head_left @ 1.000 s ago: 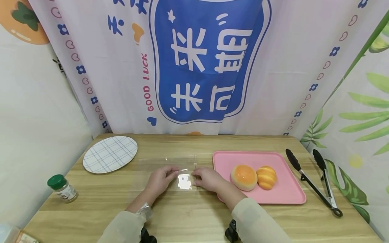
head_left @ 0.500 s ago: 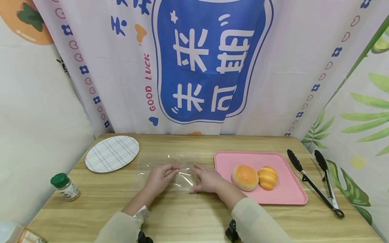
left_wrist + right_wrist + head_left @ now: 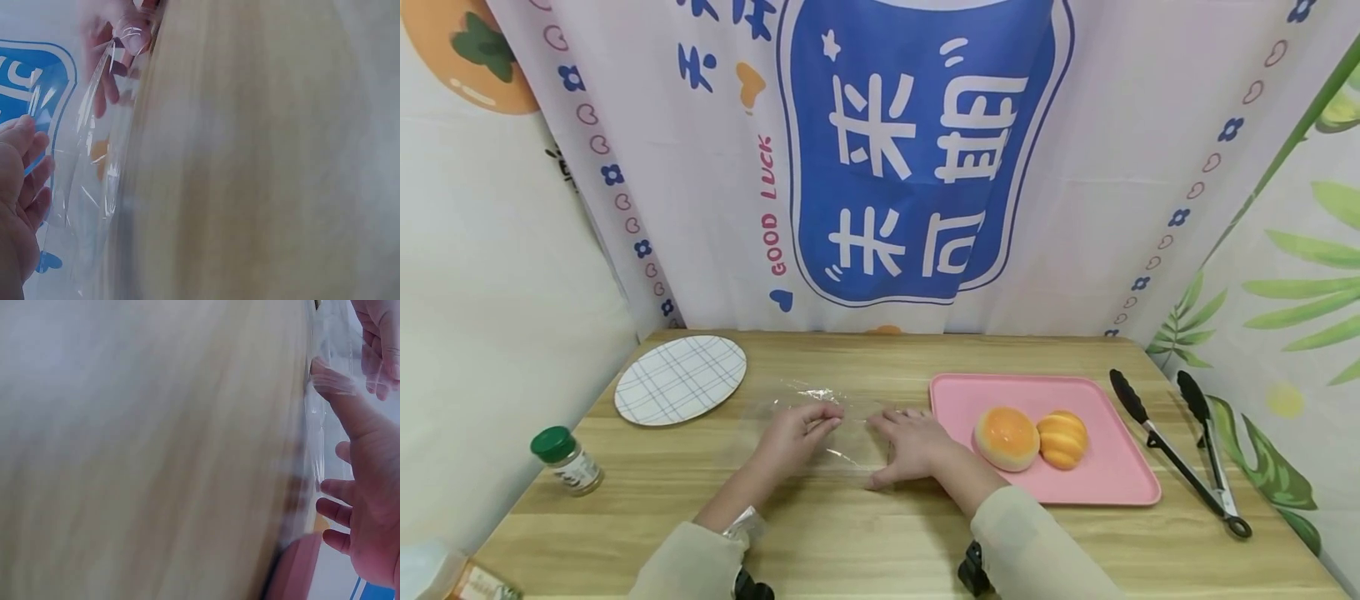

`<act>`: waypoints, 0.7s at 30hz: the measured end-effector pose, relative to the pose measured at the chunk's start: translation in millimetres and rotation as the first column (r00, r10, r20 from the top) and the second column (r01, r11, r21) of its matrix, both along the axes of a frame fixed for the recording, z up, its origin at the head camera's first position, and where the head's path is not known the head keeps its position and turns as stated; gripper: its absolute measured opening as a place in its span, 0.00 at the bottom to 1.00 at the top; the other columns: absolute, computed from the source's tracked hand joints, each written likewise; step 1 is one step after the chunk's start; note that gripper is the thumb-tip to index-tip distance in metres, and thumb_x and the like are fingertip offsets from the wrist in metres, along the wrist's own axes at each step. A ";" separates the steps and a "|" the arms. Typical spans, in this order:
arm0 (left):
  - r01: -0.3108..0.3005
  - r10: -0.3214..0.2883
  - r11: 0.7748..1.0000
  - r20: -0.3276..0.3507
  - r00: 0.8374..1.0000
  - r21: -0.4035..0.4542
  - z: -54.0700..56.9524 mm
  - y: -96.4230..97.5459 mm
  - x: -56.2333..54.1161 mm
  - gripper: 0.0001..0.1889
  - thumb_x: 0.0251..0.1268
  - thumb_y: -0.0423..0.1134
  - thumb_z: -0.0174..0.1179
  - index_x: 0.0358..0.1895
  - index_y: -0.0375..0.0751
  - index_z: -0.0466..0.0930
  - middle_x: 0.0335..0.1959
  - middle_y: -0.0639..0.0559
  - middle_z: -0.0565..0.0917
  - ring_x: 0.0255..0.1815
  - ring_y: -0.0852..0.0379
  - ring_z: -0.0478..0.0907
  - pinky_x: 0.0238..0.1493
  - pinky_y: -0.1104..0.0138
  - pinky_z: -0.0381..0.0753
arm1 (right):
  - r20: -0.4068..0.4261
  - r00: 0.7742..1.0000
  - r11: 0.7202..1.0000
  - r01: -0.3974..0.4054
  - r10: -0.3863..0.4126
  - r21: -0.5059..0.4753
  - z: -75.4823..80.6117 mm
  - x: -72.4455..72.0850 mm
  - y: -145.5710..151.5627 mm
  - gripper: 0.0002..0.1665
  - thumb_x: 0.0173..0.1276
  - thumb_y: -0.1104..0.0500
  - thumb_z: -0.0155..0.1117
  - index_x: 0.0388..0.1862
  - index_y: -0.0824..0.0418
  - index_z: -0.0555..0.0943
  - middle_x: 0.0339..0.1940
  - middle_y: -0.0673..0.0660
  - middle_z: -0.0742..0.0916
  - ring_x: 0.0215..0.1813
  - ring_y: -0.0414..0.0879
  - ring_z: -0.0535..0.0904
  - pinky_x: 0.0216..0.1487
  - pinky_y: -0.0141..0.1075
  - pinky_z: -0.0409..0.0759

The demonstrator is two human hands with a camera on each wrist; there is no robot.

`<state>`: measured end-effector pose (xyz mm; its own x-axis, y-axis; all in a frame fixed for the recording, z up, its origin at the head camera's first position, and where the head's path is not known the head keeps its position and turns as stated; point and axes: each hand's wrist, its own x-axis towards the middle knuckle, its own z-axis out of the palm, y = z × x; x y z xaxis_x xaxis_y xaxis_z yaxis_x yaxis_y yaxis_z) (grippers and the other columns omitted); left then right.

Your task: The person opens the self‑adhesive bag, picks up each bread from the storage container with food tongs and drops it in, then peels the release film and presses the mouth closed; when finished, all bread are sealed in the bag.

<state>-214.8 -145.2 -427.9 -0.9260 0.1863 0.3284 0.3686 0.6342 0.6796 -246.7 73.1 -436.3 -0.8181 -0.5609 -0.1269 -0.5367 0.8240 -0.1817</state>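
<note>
A clear plastic bag (image 3: 856, 446) with shiny creases lies in front of me on the wooden table, between both hands. My left hand (image 3: 793, 435) pinches its upper film between thumb and fingertips. At its right side, my right hand (image 3: 916, 446) has the thumb and fingers spread apart. In the right wrist view, the bag's film (image 3: 328, 347) wrinkles over the right thumb (image 3: 334, 384). The left wrist view shows the lifted film (image 3: 94, 181) hanging near the left hand (image 3: 19, 200), with right fingers visible through it.
To the right, a pink tray (image 3: 1105, 487) holds a round bun (image 3: 1006, 439) and a striped roll (image 3: 1062, 439). Black-tipped tongs (image 3: 1191, 462) lie beyond it. A checked plate (image 3: 681, 381) and a green-capped shaker jar (image 3: 568, 462) are on the left. Another container (image 3: 456, 575) sits at the lower-left corner.
My right hand has gone from pinching the bag's edge to spread fingers, its thumb moving nearer to me. The left hand keeps its pinch, and the film's creases have shifted.
</note>
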 end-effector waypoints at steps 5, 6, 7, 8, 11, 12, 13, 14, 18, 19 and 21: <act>-0.021 0.019 0.999 0.036 0.999 0.045 -4.1 1.1 1.5 0.07 0.67 0.36 0.61 0.44 0.40 0.86 0.45 0.49 0.89 0.54 0.47 0.83 0.58 0.51 0.81 | -0.058 0.998 1.000 -0.007 0.006 -0.004 2.1 -0.7 7.4 0.61 0.45 0.24 0.69 0.76 0.44 0.62 0.77 0.57 0.67 0.76 0.59 0.62 0.78 0.56 0.56; -0.025 0.022 0.998 0.039 0.999 0.060 -5.0 1.7 1.7 0.07 0.67 0.36 0.61 0.43 0.40 0.86 0.44 0.49 0.89 0.54 0.47 0.83 0.58 0.51 0.81 | -0.073 0.997 1.000 -0.010 0.009 -0.006 3.5 -0.9 9.2 0.61 0.44 0.24 0.70 0.76 0.44 0.62 0.78 0.57 0.66 0.76 0.60 0.61 0.78 0.57 0.54; -0.028 0.026 0.997 0.035 0.999 0.075 -5.7 2.1 2.1 0.07 0.67 0.36 0.62 0.43 0.40 0.86 0.44 0.49 0.89 0.54 0.47 0.83 0.58 0.51 0.81 | -0.091 0.996 1.000 -0.014 0.013 -0.007 5.2 -1.3 10.7 0.62 0.43 0.24 0.71 0.76 0.44 0.62 0.78 0.57 0.66 0.76 0.60 0.61 0.78 0.58 0.54; -0.033 0.030 0.996 0.034 0.999 0.087 -6.7 2.5 2.1 0.06 0.66 0.35 0.62 0.42 0.40 0.86 0.44 0.49 0.89 0.53 0.47 0.83 0.58 0.52 0.81 | -0.107 0.994 1.000 -0.021 0.020 -0.009 7.2 -1.6 12.1 0.62 0.43 0.24 0.71 0.76 0.44 0.62 0.78 0.58 0.65 0.76 0.60 0.61 0.78 0.59 0.53; -0.043 0.039 0.992 0.032 0.999 0.119 -9.2 4.7 2.0 0.06 0.66 0.34 0.62 0.42 0.39 0.86 0.44 0.49 0.89 0.53 0.47 0.84 0.58 0.53 0.81 | -0.130 0.991 0.999 -0.025 0.022 -0.021 13.9 -2.1 16.5 0.63 0.43 0.25 0.72 0.76 0.46 0.62 0.78 0.60 0.65 0.76 0.61 0.61 0.77 0.60 0.54; -0.045 0.041 0.991 0.030 0.999 0.126 -9.9 5.5 1.8 0.06 0.66 0.35 0.62 0.42 0.39 0.86 0.44 0.49 0.89 0.53 0.47 0.83 0.59 0.53 0.81 | -0.137 0.990 0.999 -0.024 0.021 -0.022 16.0 -2.0 18.2 0.62 0.44 0.25 0.71 0.76 0.46 0.62 0.78 0.60 0.65 0.76 0.61 0.61 0.77 0.59 0.56; -0.047 0.044 0.990 0.030 0.999 0.132 -11.1 6.7 1.4 0.06 0.66 0.35 0.62 0.42 0.39 0.86 0.45 0.49 0.89 0.54 0.47 0.83 0.60 0.53 0.80 | -0.139 0.990 0.999 -0.021 0.017 -0.029 18.1 -1.7 20.3 0.61 0.45 0.25 0.71 0.76 0.46 0.62 0.78 0.60 0.65 0.76 0.62 0.62 0.76 0.59 0.57; -0.049 0.045 0.989 0.035 0.998 0.138 -11.9 7.7 1.2 0.07 0.66 0.35 0.62 0.42 0.39 0.86 0.45 0.49 0.89 0.54 0.47 0.83 0.61 0.53 0.80 | -0.137 0.991 0.999 -0.016 0.010 -0.042 20.4 -1.2 22.7 0.60 0.46 0.26 0.71 0.75 0.47 0.63 0.77 0.60 0.65 0.76 0.63 0.62 0.76 0.60 0.57; -0.064 0.060 0.988 0.029 0.998 0.140 -14.3 11.1 -0.1 0.08 0.67 0.37 0.62 0.44 0.39 0.85 0.46 0.48 0.89 0.56 0.46 0.82 0.62 0.51 0.79 | -0.103 0.994 0.992 0.031 -0.044 -0.125 31.9 3.4 35.5 0.54 0.51 0.30 0.71 0.74 0.46 0.65 0.77 0.60 0.66 0.76 0.63 0.60 0.77 0.60 0.55; -0.068 0.065 0.987 0.027 0.998 0.145 -14.8 11.6 -0.5 0.08 0.67 0.37 0.62 0.44 0.39 0.85 0.47 0.48 0.88 0.57 0.46 0.82 0.62 0.51 0.78 | -0.087 0.994 0.987 0.048 -0.063 -0.155 35.2 5.1 40.0 0.53 0.52 0.31 0.71 0.74 0.47 0.66 0.77 0.60 0.66 0.77 0.63 0.59 0.77 0.60 0.54; -0.080 0.076 0.984 0.031 0.997 0.160 -15.3 12.2 -0.9 0.08 0.67 0.37 0.62 0.45 0.40 0.85 0.48 0.47 0.88 0.57 0.46 0.82 0.63 0.51 0.78 | -0.070 0.993 0.974 0.078 -0.095 -0.212 40.6 8.4 51.3 0.50 0.55 0.34 0.71 0.74 0.48 0.66 0.77 0.60 0.66 0.78 0.62 0.58 0.77 0.61 0.54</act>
